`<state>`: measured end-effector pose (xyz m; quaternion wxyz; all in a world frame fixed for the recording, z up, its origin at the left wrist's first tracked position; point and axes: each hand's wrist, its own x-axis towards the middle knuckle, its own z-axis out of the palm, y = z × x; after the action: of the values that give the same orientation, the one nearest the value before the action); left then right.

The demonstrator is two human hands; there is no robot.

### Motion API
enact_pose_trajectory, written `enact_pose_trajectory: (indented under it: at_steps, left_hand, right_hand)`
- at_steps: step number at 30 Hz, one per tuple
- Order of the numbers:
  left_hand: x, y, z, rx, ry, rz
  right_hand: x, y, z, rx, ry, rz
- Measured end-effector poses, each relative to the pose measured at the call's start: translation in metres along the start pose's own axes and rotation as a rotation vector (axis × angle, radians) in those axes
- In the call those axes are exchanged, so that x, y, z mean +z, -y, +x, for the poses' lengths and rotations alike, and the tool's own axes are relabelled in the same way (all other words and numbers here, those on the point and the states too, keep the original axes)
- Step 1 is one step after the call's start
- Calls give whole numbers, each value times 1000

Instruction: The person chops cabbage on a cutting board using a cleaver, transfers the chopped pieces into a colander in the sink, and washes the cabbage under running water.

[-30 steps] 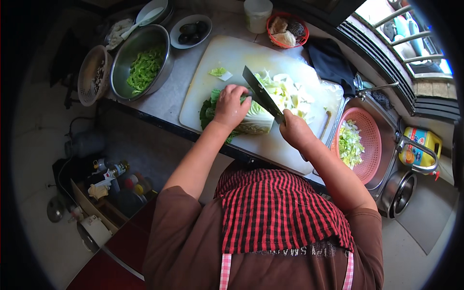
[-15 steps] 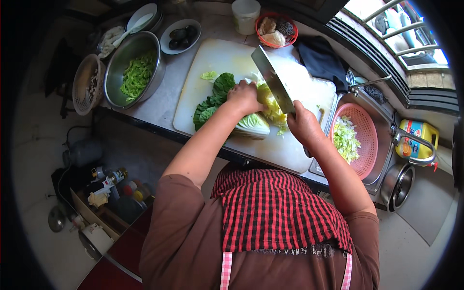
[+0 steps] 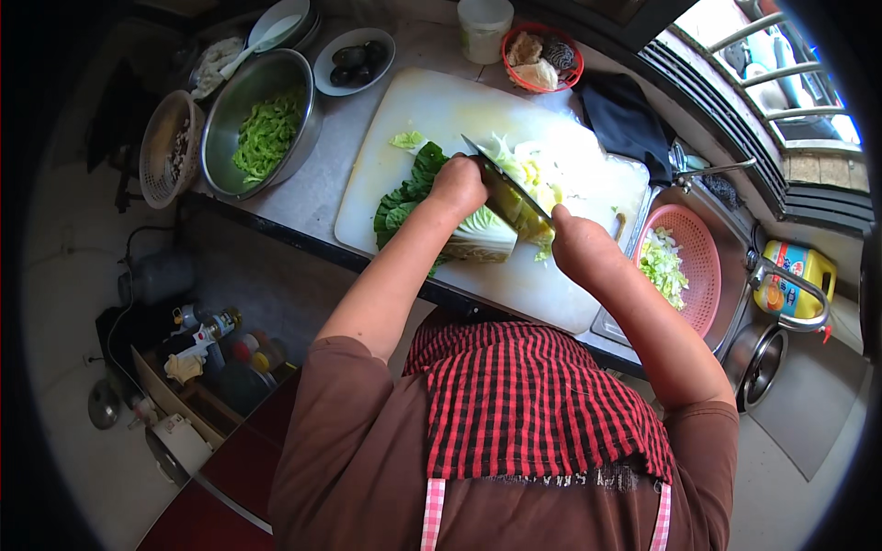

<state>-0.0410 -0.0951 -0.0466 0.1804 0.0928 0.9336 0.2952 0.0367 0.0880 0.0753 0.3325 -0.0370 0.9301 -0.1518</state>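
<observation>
A clean slice, to my eye, called for the left hand (image 3: 462,186) to stay tucked clear of the broad, dark metal cleaver (image 3: 512,188), which it sat close beside, though I couldn't tell its grip. The right hand (image 3: 584,246) clenched the handle, its forearm slanting up from five o'clock; the long, pale-green cabbage (image 3: 484,242) lay at that hand's nine o'clock on the white rectangular chopping board (image 3: 542,298).

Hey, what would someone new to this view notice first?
Probably the cleaver in the right hand, slanting over the white cutting board near the leafy cabbage and left hand. Next, the red-and-black checked apron at lower centre, and the pink colander holding chopped leaves, on the right.
</observation>
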Motion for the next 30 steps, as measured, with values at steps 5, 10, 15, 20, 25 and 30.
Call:
enact_pose_trajectory:
  at_steps: [5,10,15,20,25,30]
  left_hand:
    - [5,4,5,12,20,39]
    - [-2,2,2,-5,89,24]
    - [-24,-6,-15,-13,112,-61]
    - [-42,1,-56,252,73,134]
    - [-33,20,-85,425,31,279]
    - [-1,20,-111,165,-47,161]
  right_hand:
    - [24,-6,32,-16,-30,-41]
    - [50,-6,54,-29,-132,84]
    - [61,-13,59,-38,-250,190]
    - [50,-25,40,-54,-304,271]
    - [32,-22,-5,-72,-263,360]
    - [17,-10,-56,-71,-107,346]
